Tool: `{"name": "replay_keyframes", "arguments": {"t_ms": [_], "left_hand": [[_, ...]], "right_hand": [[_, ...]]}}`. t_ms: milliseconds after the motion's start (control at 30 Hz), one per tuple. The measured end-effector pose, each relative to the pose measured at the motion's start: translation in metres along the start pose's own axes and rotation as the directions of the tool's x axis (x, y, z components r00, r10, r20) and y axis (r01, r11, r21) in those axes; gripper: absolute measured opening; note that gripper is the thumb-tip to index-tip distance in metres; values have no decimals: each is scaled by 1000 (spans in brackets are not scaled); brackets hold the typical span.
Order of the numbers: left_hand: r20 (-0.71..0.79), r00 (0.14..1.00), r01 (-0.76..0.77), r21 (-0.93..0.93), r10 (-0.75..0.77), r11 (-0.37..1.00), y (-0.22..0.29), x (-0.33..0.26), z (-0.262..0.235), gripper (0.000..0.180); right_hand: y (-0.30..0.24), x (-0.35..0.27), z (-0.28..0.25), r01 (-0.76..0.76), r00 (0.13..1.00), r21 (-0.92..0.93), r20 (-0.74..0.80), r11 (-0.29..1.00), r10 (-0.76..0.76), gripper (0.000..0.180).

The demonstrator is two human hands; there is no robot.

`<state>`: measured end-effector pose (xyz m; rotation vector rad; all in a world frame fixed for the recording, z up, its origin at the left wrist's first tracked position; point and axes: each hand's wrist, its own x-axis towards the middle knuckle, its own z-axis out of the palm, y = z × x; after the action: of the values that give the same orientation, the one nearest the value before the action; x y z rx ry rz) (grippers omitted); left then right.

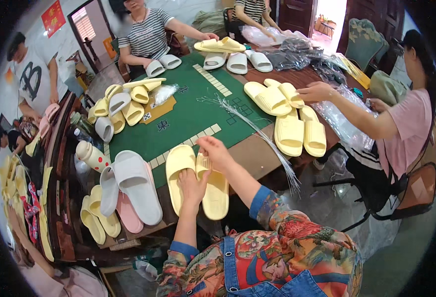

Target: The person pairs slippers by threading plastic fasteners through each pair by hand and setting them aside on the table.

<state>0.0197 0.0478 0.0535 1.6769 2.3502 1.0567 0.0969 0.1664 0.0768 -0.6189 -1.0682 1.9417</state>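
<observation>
A pair of pale yellow slippers lies side by side at the near edge of the table in front of me. My left hand (192, 187) is on the pair, its fingers at the strap opening of the left slipper (174, 173) and its thumb against the right slipper (216, 198). Just above the right slipper's strap, my right hand (215, 152) is closed in a pinch. Whatever may be between those fingertips is too small to make out. A bundle of thin whitish ties (257, 131) fans across the table to the right of my hands.
Grey slippers (138, 185) and a pink slipper (129, 214) stand left of my hands, beside another yellow pair (100, 214). A dotted bottle (92, 156) is behind them. More yellow slippers (288, 134) lie at right. Several co-workers sit round the green tabletop (178, 131); one handles clear plastic bags (349, 119).
</observation>
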Motion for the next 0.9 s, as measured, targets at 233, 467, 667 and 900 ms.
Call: {"name": "replay_keyframes", "arguments": {"t_ms": [233, 467, 667, 900], "left_hand": [[-4, 998, 55, -195, -56, 979, -13, 0, 8, 42], [-140, 988, -61, 13, 62, 998, -10, 0, 19, 38], [-149, 989, 9, 8, -7, 1000, 4, -13, -14, 27], [-435, 889, -197, -81, 143, 977, 13, -21, -95, 29]], "right_hand": [[-4, 3, -57, 187, 926, -608, -154, 772, -345, 18], [17, 11, -66, 270, 878, -661, -129, 700, -461, 18], [14, 5, -66, 221, 932, -533, -132, 816, -339, 23], [33, 16, -83, 375, 903, -428, -32, 822, -428, 19]]}}
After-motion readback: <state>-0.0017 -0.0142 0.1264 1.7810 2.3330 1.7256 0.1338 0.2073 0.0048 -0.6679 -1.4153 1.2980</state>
